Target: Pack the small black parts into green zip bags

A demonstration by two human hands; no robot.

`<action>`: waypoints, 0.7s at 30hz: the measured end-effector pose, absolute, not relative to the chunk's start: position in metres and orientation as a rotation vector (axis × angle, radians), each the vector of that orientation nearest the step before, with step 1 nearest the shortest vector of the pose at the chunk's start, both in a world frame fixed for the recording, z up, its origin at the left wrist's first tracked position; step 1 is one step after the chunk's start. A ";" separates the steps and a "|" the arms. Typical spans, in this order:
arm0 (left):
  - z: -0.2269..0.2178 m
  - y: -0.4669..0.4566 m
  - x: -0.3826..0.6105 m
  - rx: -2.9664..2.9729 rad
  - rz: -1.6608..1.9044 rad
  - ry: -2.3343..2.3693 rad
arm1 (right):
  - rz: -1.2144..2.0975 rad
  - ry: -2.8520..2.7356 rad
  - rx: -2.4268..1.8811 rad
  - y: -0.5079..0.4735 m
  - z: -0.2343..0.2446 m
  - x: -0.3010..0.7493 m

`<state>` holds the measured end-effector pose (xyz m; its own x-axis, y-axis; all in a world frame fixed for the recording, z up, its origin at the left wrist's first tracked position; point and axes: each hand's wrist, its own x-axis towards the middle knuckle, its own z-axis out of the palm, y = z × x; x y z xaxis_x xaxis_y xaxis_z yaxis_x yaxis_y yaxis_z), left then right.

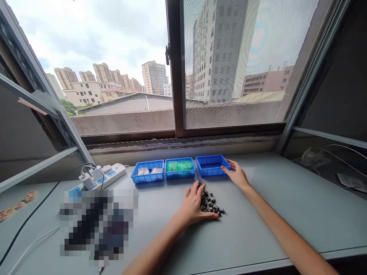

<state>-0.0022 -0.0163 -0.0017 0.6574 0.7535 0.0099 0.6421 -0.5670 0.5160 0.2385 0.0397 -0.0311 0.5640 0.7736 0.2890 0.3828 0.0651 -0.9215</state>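
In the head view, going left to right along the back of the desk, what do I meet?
Power strip → blue tray with white packets → blue tray with green pieces → third blue tray → right hand.

Left bin [147, 178], middle bin [180, 175] and right bin [208, 173], centre of frame: solid blue, with a ribbed pattern on the outer walls. Packets [143, 171] in the left bin: whitish. Packets [180, 165] in the middle bin: bright green with paler streaks. Small parts [211, 208], lower centre: black with grey highlights. Desktop [258, 221]: plain pale grey-blue. Power strip [117, 172], left of centre: white with blue socket panels. Window frame [176, 84], upper centre: dark brown. Tower [213, 57], upper right: grey, patterned with rows of dark windows.
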 end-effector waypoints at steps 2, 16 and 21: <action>0.000 -0.017 -0.002 2.402 0.305 1.105 | 0.374 -1.042 -1.525 0.040 -0.032 0.237; -0.001 -0.016 0.002 2.407 0.339 1.144 | 0.277 -1.178 -1.506 0.040 -0.036 0.236; 0.001 -0.017 0.002 2.414 0.310 1.137 | 0.320 -1.163 -1.496 0.039 -0.035 0.234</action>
<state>0.0021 -0.0168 0.0007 0.6344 0.7729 0.0107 0.6715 -0.5580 0.4876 0.2343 0.0389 -0.0351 0.4705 0.7894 0.3944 0.4771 0.1484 -0.8662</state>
